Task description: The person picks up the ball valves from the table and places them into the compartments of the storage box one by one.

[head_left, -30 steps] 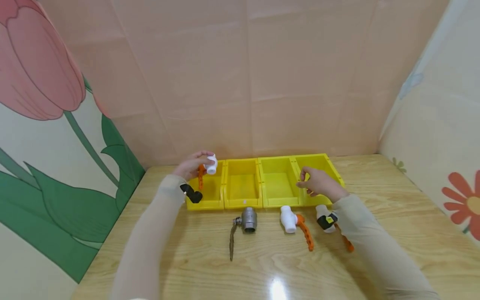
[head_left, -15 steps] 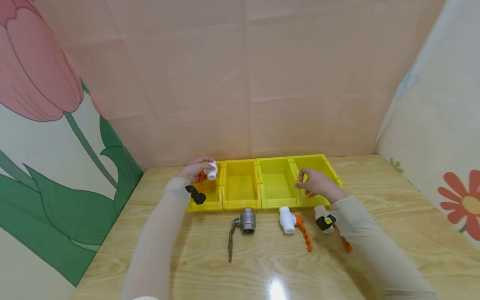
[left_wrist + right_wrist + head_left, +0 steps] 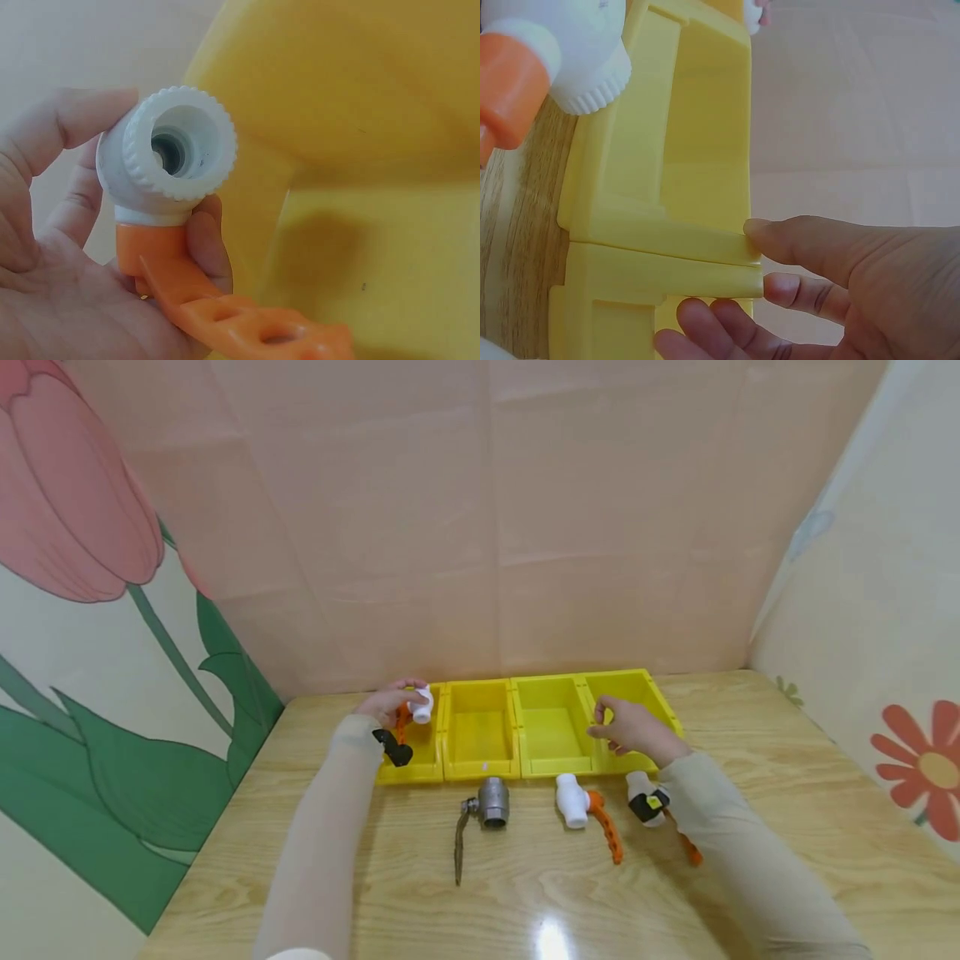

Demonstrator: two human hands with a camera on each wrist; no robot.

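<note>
My left hand (image 3: 386,703) grips a white ball valve (image 3: 165,146) with an orange lever (image 3: 217,300), over the leftmost yellow bin (image 3: 408,772). Thumb and fingers are around the valve; its open end faces the left wrist camera and its lever points down into the bin. At the right, my right hand (image 3: 637,727) pinches the adjoining walls of two yellow bins (image 3: 667,236), thumb on one side and fingers on the other.
On the wooden table (image 3: 540,902), before the bin row, lie a metal ball valve (image 3: 493,802), a white valve (image 3: 573,802) with an orange lever, and a similar valve (image 3: 637,783) partly hidden by the right wrist. A pink-covered wall (image 3: 495,527) stands behind.
My left hand has lowered a little with the valve, nearer to the leftmost bin. The right hand stays at the bin walls, and the table items have not moved.
</note>
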